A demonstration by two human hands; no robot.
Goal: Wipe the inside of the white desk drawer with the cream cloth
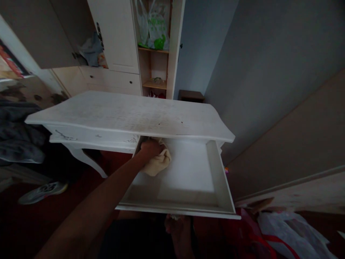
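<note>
My left hand [152, 149] reaches into the pulled-out white drawer [188, 194], at its back left corner. Its fingers are closed on a cream cloth [157, 166], which is bunched up and touches the drawer's floor and left side. Below the drawer's front edge is my right hand [177, 227], dim and partly hidden. Its fingers look curled round a small whitish handle [175, 217] on the drawer front. The drawer belongs to a white desk [121, 111] with a scuffed, stained top and curved legs.
Behind the desk stands a pale wardrobe [118, 39] with open doors and a plastic bag [157, 28] on a shelf. Dark clothing [18, 133] hangs at left above a shoe [43, 192]. Bags [291, 230] lie at lower right, near the grey wall panel [269, 90].
</note>
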